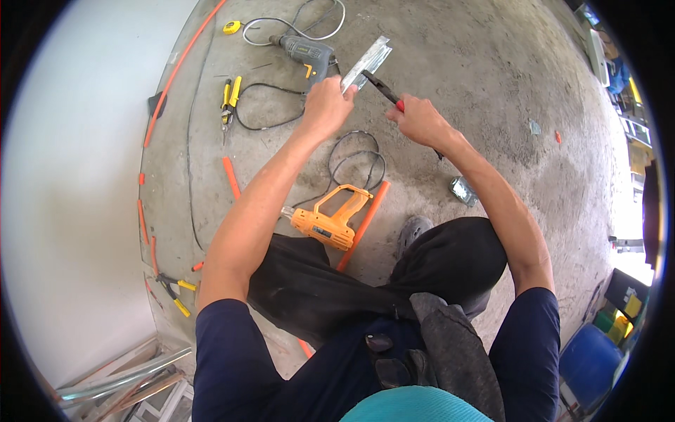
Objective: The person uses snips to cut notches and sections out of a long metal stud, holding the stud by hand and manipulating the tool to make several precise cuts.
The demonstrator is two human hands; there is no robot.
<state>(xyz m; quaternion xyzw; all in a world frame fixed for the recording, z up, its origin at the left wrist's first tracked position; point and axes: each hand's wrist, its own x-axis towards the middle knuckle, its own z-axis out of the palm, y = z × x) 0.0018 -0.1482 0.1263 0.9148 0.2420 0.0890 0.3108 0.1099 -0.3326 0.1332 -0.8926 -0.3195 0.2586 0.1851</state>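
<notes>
I squat over a concrete floor. My left hand [325,105] grips the near end of a short silvery metal channel piece [368,62], held off the floor. My right hand [420,119] is closed on the red handles of black metal snips [381,88], whose jaws meet the channel's edge. A grey corded power drill [306,51] lies just beyond my left hand.
An orange heat gun [330,219] and an orange tube [364,224] lie by my knees. Yellow-handled pliers [230,98] and a yellow tape measure [231,27] lie at left, more yellow-handled pliers [174,290] near the white wall [77,176]. Metal profiles [119,383] lie lower left. Blue barrel [589,362] at right.
</notes>
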